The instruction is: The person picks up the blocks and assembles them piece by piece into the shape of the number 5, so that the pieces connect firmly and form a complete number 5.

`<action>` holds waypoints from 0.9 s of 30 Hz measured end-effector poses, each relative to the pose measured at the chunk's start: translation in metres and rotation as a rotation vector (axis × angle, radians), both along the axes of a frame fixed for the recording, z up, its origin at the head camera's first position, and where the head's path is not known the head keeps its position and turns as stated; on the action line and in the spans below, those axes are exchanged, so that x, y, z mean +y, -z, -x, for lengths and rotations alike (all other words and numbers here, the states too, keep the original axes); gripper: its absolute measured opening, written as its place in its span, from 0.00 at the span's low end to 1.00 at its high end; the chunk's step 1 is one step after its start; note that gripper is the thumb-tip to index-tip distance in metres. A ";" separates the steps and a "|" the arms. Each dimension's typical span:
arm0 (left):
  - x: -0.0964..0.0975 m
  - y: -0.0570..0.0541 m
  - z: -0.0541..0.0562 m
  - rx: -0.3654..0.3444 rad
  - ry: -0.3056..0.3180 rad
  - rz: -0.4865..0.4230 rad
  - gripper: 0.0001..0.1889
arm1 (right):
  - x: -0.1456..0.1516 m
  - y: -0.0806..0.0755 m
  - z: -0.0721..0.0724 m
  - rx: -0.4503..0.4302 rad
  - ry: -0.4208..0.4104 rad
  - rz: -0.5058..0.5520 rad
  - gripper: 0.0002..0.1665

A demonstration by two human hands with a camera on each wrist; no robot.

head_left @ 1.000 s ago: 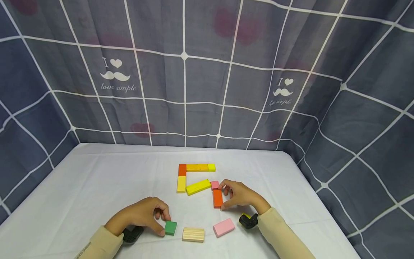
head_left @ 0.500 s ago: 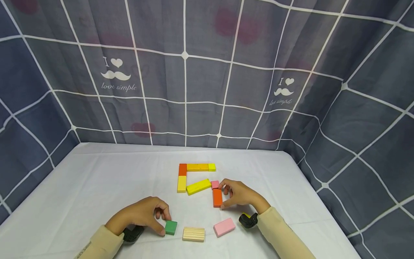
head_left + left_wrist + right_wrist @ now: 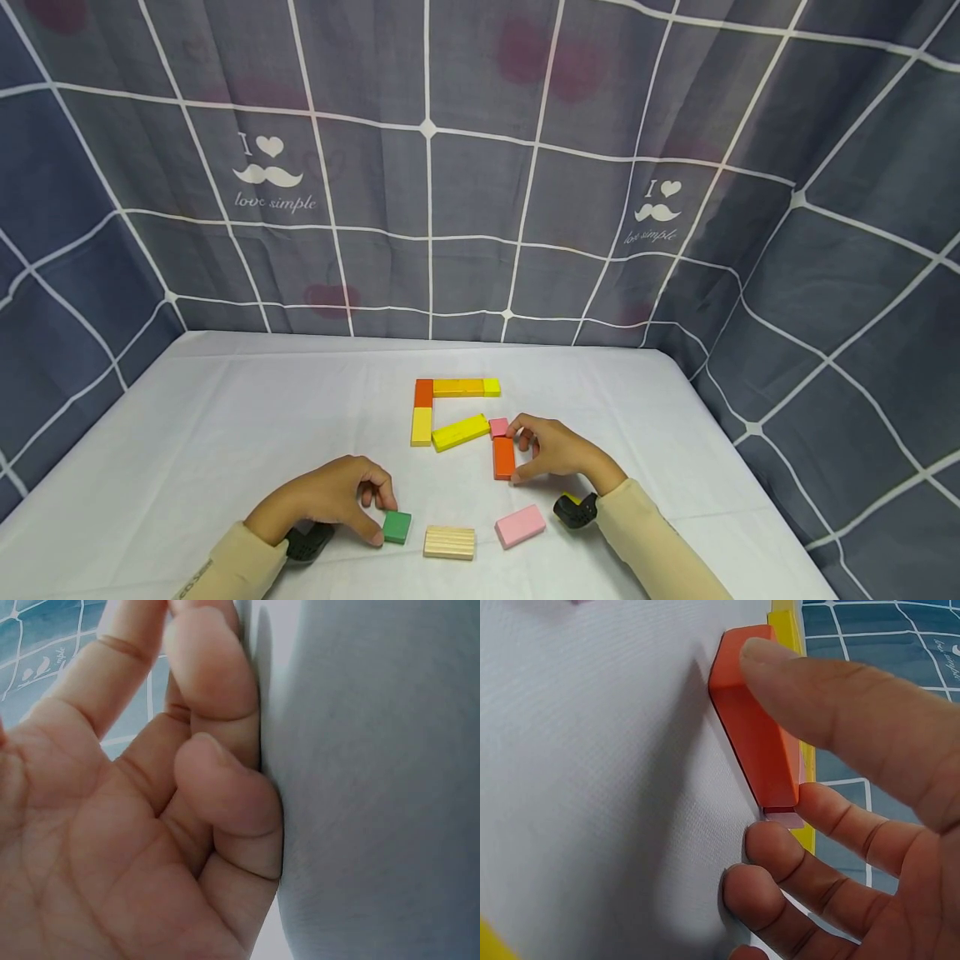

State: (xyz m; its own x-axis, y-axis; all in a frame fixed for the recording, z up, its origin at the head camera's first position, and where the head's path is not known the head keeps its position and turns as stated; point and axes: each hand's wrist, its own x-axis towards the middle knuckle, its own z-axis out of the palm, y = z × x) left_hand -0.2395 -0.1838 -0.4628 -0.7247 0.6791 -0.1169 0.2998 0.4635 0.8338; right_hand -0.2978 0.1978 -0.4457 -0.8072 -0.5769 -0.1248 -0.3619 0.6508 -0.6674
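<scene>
My right hand (image 3: pixel 558 450) pinches an orange block (image 3: pixel 504 459) lengthwise, thumb on its near end, as the right wrist view also shows with the orange block (image 3: pixel 754 727). A small pink block (image 3: pixel 498 427) touches its far end. Beside that lies a slanted yellow block (image 3: pixel 461 432). On the left, thumb and index finger of my left hand (image 3: pixel 330 496) close on the edges of a green block (image 3: pixel 397 527) lying flat. In the left wrist view, the left hand (image 3: pixel 127 817) has its other fingers curled against the cloth; the green block is hidden there.
A ridged wooden block (image 3: pixel 449 542) and a larger pink block (image 3: pixel 520 527) lie near the front. Farther back, a red-orange block (image 3: pixel 423 392), an amber block (image 3: pixel 458 387), a small yellow block (image 3: pixel 491 387) and another yellow block (image 3: pixel 422 427) form a corner. Grid-patterned curtains (image 3: pixel 480 192) surround the white table (image 3: pixel 262 400).
</scene>
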 end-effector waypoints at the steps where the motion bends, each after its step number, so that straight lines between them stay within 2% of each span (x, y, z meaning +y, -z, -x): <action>1: 0.000 0.000 0.000 0.000 0.000 0.001 0.13 | 0.000 0.000 0.000 -0.003 0.002 0.000 0.33; 12: 0.001 0.000 0.000 0.007 0.006 0.001 0.13 | 0.013 -0.005 -0.007 -0.006 -0.002 0.059 0.29; 20: 0.000 -0.001 0.000 0.010 0.009 -0.006 0.13 | 0.022 -0.004 -0.021 0.004 -0.014 0.244 0.14; 27: 0.000 -0.001 0.000 0.006 0.005 0.002 0.13 | 0.026 0.001 -0.032 -0.049 -0.064 0.383 0.14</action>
